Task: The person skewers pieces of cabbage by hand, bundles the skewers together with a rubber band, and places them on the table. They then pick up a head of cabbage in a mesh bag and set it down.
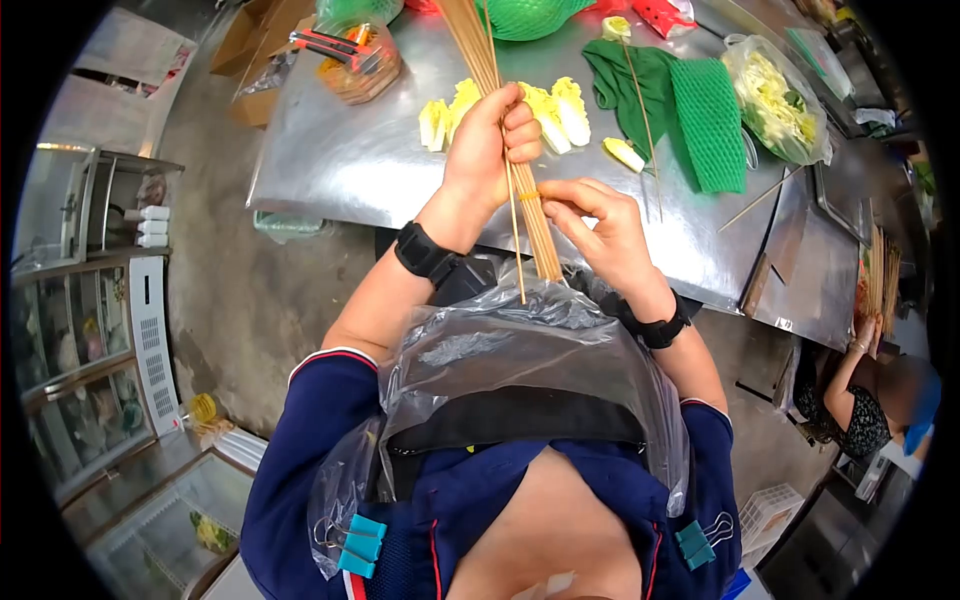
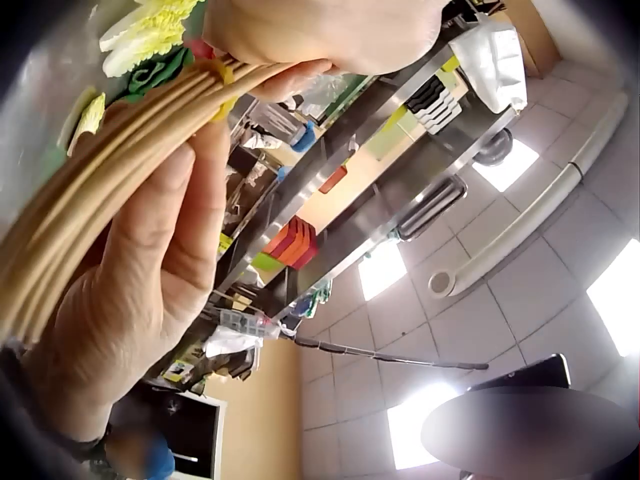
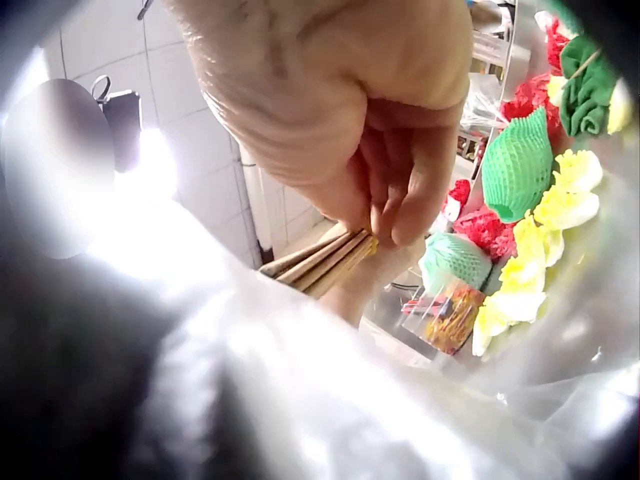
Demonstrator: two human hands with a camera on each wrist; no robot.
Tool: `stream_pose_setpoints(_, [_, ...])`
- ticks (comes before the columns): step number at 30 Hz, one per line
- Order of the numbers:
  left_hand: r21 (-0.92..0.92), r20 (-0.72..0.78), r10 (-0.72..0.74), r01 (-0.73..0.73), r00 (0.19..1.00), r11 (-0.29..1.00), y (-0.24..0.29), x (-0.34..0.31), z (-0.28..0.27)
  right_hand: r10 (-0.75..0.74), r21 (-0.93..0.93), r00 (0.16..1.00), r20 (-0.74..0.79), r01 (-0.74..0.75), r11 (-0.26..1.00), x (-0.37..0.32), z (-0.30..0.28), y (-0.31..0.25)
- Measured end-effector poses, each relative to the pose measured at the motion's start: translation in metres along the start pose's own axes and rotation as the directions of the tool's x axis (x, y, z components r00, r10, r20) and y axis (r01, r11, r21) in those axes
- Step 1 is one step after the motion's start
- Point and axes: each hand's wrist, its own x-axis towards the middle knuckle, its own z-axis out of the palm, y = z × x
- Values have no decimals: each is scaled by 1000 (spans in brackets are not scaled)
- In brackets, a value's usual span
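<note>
My left hand (image 1: 490, 145) grips a bundle of thin wooden skewers (image 1: 542, 245) above the table's near edge. One skewer (image 1: 515, 215) stands a little apart from the rest and runs alongside them. Around the bundle, below the left fist, sits a yellow rubber band (image 1: 528, 196). The thumb and forefinger of my right hand (image 1: 610, 235) pinch at that band; in the left wrist view those fingers (image 2: 150, 215) lie along the skewers. Behind the left hand, pale yellow napa cabbage pieces (image 1: 568, 108) lie in a row on the metal table (image 1: 330, 160).
A green cloth (image 1: 640, 85), green foam netting (image 1: 707, 125) and a bag of cabbage (image 1: 775, 100) lie to the right. Back left is a container (image 1: 360, 70) with red-handled tools on it. Clear plastic (image 1: 500, 345) covers my front. Another person (image 1: 865, 400) is at far right.
</note>
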Motion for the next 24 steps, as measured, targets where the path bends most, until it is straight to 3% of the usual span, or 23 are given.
stream_pose_setpoints(3, [-30,-41,-23,22,999,999,-5,2,1,-139,-265,990,38,144,953,5,-5,-5])
stream_pose_setpoints(6, [-56,-43,-62,60,997,997,-7,1,2,-216,-338,976,22,211,917,7,-4,-7])
stream_pose_setpoints(8, [-108,-1,-127,126,992,986,-8,1,3,-104,-102,995,-5,103,989,5,-1,-5])
stream_pose_setpoints(10, [-147,9,-114,114,993,982,-11,0,6,52,189,998,31,-57,980,1,0,-1])
stream_pose_setpoints(12, [-173,8,-108,108,994,979,-13,0,8,226,491,964,140,-266,830,-6,-4,2])
stream_pose_setpoints(13, [-169,-4,-83,81,997,982,-13,0,7,222,555,953,207,-302,775,-9,-7,0])
stream_pose_setpoints(15, [-166,-8,-64,62,998,984,-16,1,5,212,622,933,292,-354,699,-14,-10,8])
stream_pose_setpoints(17, [-88,-75,25,-32,997,996,-19,5,4,129,607,921,367,-342,718,-19,-20,7])
stream_pose_setpoints(19, [-81,-87,18,-25,996,996,-24,9,2,131,472,926,355,-298,830,-24,-30,10])
stream_pose_setpoints(24, [9,-167,136,-136,977,991,-26,9,12,177,536,906,383,-375,757,-44,-44,6])
